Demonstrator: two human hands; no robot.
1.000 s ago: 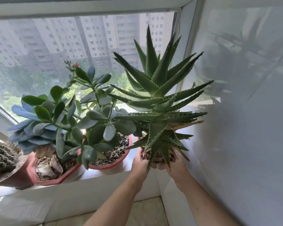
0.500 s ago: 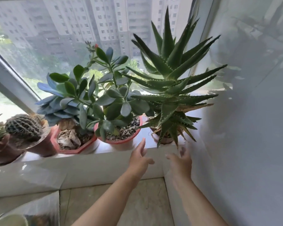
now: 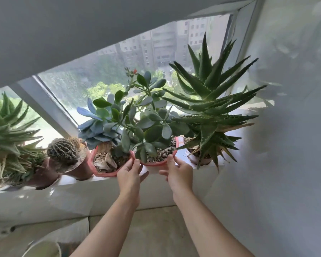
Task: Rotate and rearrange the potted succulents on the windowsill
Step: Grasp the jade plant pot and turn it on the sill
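Several potted succulents line the white windowsill (image 3: 93,182). A jade plant (image 3: 152,125) grows in a round red pot (image 3: 155,164) at the middle. My left hand (image 3: 130,174) and my right hand (image 3: 178,173) flank this pot with fingers spread, and the fingertips reach its rim on either side. Neither hand is closed around it. A tall spiky aloe (image 3: 211,108) stands in a small pot (image 3: 198,160) to the right, in the corner. A blue rosette succulent (image 3: 98,125) sits in an octagonal red pot (image 3: 104,174) just to the left, touching the jade pot.
Further left stand a round cactus (image 3: 62,150) in a brown pot and another spiky aloe (image 3: 6,130). A grey wall (image 3: 285,145) closes the right side. A grey blind (image 3: 82,34) hangs across the top. A white rim (image 3: 43,249) shows at bottom left.
Both hands let go of the aloe pot, drew back, then moved left to the jade plant's pot. The aloe now rests in the right corner. My view has swung left.
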